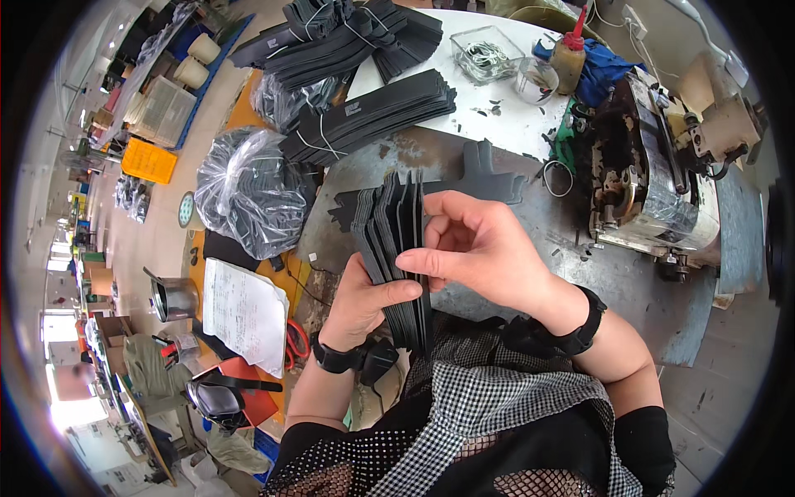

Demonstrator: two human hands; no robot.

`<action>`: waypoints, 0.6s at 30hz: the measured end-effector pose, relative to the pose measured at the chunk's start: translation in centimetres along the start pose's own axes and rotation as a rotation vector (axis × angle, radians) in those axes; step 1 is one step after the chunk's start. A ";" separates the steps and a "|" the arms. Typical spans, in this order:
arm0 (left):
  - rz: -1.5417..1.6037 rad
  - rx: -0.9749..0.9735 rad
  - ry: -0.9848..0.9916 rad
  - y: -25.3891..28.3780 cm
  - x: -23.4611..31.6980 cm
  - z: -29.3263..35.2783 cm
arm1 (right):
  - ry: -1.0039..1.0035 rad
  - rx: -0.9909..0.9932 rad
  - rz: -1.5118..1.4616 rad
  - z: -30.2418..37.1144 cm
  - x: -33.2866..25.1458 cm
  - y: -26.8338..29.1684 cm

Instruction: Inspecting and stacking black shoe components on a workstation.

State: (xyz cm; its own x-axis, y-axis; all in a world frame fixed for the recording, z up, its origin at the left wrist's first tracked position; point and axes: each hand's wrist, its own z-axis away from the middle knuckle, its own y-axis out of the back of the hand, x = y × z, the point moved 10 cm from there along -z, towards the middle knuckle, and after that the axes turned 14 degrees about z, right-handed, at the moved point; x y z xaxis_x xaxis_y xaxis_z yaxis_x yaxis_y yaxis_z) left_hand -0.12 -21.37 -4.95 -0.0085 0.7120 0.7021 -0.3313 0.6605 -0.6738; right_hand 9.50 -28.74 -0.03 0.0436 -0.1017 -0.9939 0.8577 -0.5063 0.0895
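My left hand [358, 302] is wrapped round the lower part of a stack of thin black strips [385, 219], with its thumb across the front. The strips stand upright and fan apart slightly at the top. My right hand [493, 248] pinches the right side of the stack between thumb and bent fingers; how many strips it grips is hidden. Behind the stack, flat black cut pieces [480, 178] lie on the grey metal tabletop [538, 219]. Farther back, black strips tied in a bundle [373, 116] rest beside more tied bundles [331, 37].
A worn machine [654, 178] stands at the right. On the white board [431, 50] sit a clear box of rubber bands [487, 58] and a red-tipped bottle [569, 62]. At the left are a plastic bag of black pieces [252, 195], papers [244, 315], red-handled scissors [296, 344] and a metal pot [174, 298].
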 end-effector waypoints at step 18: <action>0.306 0.065 0.015 4.0 -1.3 0.2 | -0.131 -0.121 -0.277 -0.3 1.6 0.9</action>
State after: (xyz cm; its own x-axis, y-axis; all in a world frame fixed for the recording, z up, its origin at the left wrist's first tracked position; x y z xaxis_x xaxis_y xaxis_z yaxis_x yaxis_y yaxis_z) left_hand -1.59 -19.69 -8.49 -0.1034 0.8791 0.4652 -0.3747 0.3988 -0.8370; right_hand 10.45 -29.09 -1.59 -0.2590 -0.0875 -0.9619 0.8829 -0.4252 -0.1991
